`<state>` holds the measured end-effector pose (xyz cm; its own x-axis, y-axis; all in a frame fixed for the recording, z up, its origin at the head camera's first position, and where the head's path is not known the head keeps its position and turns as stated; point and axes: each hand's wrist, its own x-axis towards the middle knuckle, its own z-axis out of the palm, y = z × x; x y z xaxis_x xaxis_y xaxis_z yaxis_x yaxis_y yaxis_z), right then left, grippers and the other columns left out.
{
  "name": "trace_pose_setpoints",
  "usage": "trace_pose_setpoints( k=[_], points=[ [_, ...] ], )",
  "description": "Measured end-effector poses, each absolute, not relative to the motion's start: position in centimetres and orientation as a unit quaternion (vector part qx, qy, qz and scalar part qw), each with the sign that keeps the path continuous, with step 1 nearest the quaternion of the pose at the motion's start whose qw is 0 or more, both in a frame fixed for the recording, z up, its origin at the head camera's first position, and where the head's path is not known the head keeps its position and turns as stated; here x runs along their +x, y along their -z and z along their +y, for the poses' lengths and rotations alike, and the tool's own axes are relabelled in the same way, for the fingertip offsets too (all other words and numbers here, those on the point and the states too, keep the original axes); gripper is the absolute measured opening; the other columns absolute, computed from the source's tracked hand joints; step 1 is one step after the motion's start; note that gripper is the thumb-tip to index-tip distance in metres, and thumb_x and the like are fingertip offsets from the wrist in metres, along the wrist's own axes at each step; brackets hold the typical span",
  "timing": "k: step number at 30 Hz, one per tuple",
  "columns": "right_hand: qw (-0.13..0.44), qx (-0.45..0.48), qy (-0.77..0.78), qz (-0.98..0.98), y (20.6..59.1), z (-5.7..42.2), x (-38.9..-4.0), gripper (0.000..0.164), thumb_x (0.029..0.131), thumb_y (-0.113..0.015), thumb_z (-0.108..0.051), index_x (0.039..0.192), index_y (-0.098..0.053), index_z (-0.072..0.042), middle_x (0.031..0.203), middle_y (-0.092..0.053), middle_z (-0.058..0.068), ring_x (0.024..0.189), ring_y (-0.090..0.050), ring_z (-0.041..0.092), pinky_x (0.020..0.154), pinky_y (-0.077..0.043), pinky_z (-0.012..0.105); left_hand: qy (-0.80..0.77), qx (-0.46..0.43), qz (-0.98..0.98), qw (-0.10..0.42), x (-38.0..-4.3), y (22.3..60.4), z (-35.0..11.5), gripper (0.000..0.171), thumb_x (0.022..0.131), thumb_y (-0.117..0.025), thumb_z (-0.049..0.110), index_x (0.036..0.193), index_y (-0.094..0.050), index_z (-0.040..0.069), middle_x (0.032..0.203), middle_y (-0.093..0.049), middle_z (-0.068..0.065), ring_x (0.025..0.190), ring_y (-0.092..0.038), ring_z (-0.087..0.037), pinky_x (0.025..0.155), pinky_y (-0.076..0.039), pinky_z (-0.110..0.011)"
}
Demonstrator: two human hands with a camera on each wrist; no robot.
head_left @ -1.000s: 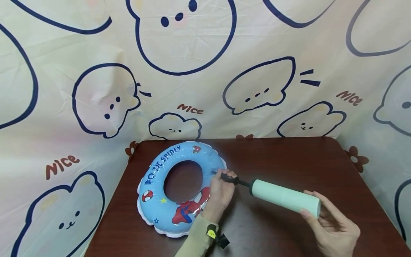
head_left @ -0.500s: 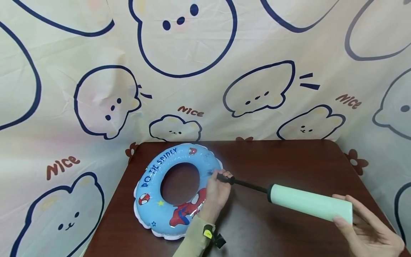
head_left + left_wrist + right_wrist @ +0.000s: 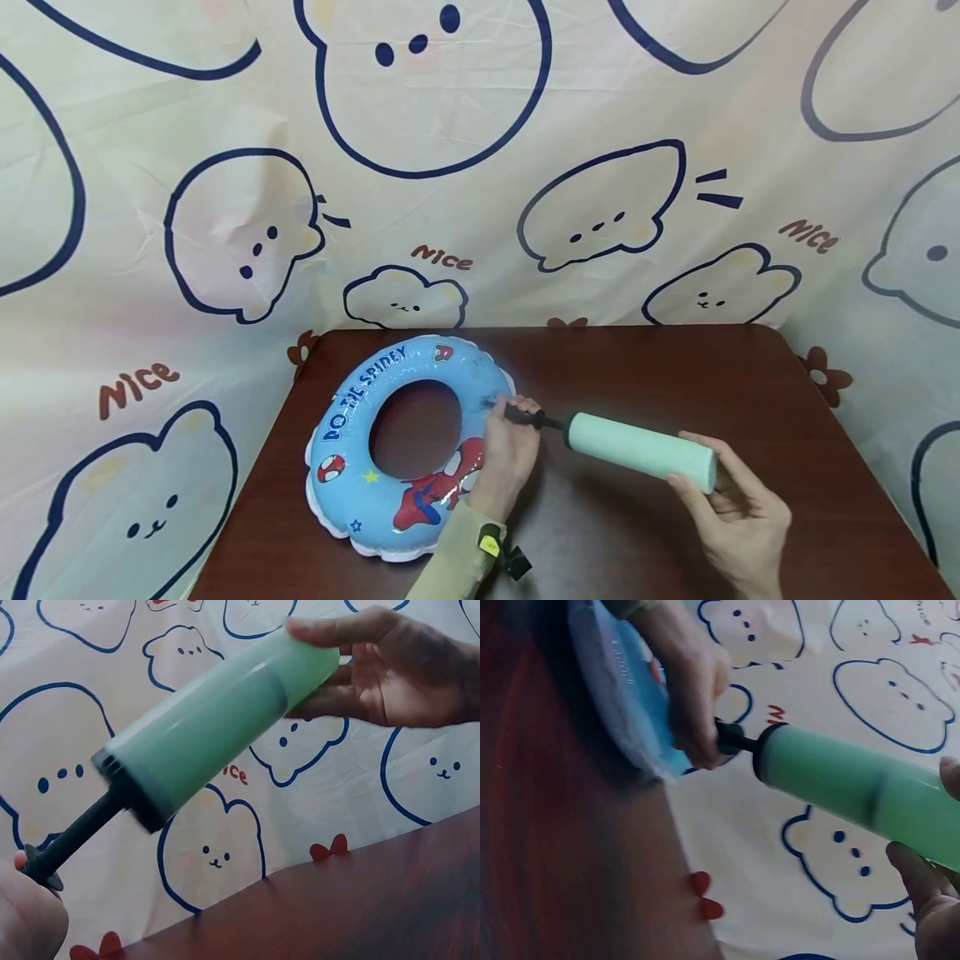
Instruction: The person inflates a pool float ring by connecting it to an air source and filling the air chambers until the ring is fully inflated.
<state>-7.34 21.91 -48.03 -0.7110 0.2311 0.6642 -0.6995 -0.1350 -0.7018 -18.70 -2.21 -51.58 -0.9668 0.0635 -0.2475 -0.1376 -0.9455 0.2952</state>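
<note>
A blue inflatable swim ring (image 3: pixel 347 492) with a red cartoon figure stands tilted at the table's left. My left hand (image 3: pixel 508 450) grips the black handle end of a hand pump at the ring's right side, fingers curled round it. The pump's mint green barrel (image 3: pixel 637 450) slants to the right, with a short length of black rod (image 3: pixel 79 829) showing. Thumb and fingers of my right hand (image 3: pixel 738 508) hold the barrel's far end. In the right wrist view the left hand hides the spot where the pump meets the ring.
The dark brown table (image 3: pixel 637 358) reaches back to a cream cloth backdrop (image 3: pixel 480 208) printed with bear outlines. A black strap with a small camera (image 3: pixel 516 563) sits on the left wrist.
The right hand first drew the barrel out to the right, baring more black rod, then pushed it back left. The left hand kept its grip, shifting slightly left with the ring.
</note>
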Motion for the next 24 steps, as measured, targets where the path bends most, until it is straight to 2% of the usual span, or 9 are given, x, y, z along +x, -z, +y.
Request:
trace_pose_setpoints(
  k=[6, 12, 24],
  points=[
    [0.322, 0.225, -0.724, -0.567, 49.1, 20.5, -8.7, 0.059, 0.070, -0.065, 0.043, 0.126, -0.051, 0.034, 0.126, -0.068, 0.037, 0.099, -0.074, 0.021, 0.082, -0.063, 0.024, -0.978, -0.121, 0.157, 0.058, -18.8, 51.5, -2.2, 0.019, 0.119, -0.022, 0.028, 0.115, -0.030, 0.011, 0.095, -0.038, 0.000, 0.084, -0.043, -0.012, 0.078, -0.043, -0.021],
    [0.320, 0.221, -0.726, -0.566, 50.0, 19.1, -9.5, 0.059, 0.068, -0.065, 0.044, 0.124, -0.052, 0.034, 0.125, -0.069, 0.035, 0.099, -0.074, 0.020, 0.082, -0.063, 0.023, -0.981, -0.125, 0.139, 0.059, -18.8, 51.5, -2.2, 0.019, 0.119, -0.026, 0.030, 0.119, -0.030, 0.012, 0.096, -0.039, -0.001, 0.085, -0.044, -0.012, 0.080, -0.043, -0.021],
    [0.318, 0.230, -0.725, -0.565, 49.8, 17.9, -9.6, 0.057, 0.065, -0.069, 0.043, 0.120, -0.056, 0.032, 0.121, -0.068, 0.039, 0.097, -0.074, 0.020, 0.081, -0.063, 0.023, -0.982, -0.113, 0.137, 0.065, -18.5, 51.0, -2.7, 0.026, 0.119, -0.025, 0.029, 0.106, -0.037, 0.010, 0.088, -0.045, 0.001, 0.082, -0.047, -0.012, 0.082, -0.045, -0.021]
  ],
)
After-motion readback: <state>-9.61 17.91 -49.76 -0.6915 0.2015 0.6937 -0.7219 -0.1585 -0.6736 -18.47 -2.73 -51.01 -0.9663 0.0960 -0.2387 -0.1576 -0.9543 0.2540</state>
